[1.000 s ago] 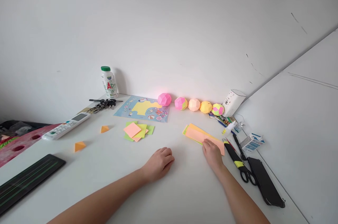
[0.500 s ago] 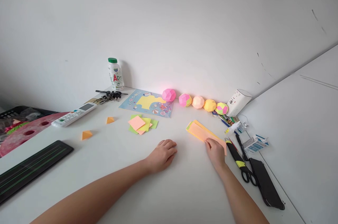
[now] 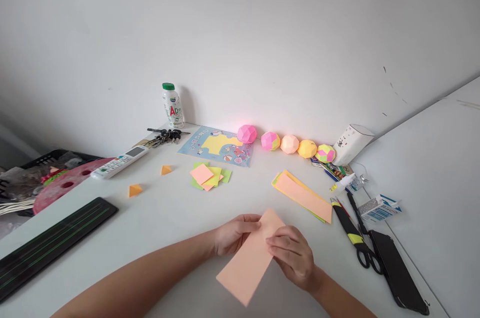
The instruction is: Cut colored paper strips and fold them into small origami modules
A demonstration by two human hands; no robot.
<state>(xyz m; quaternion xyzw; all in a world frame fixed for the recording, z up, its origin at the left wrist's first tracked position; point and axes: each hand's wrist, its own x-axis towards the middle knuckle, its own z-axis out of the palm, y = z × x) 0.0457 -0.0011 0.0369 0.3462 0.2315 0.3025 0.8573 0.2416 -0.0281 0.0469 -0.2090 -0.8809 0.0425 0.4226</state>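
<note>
Both my hands hold one long orange paper strip above the white table, near its front edge. My left hand pinches the strip's upper left edge, fingers curled. My right hand grips its right edge, thumb on top. A stack of orange and green paper strips lies just beyond my right hand. Small square coloured papers lie in a loose pile further back, left of centre.
Several folded paper balls line the wall. Scissors, a black phone, pens and a small box sit at the right. A remote, keys, a bottle, two orange paper pyramids and a black slab lie to the left.
My right hand drew one orange strip off the stack and brought it toward me. My left hand rose from the table and took hold of the strip. The view shifted left.
</note>
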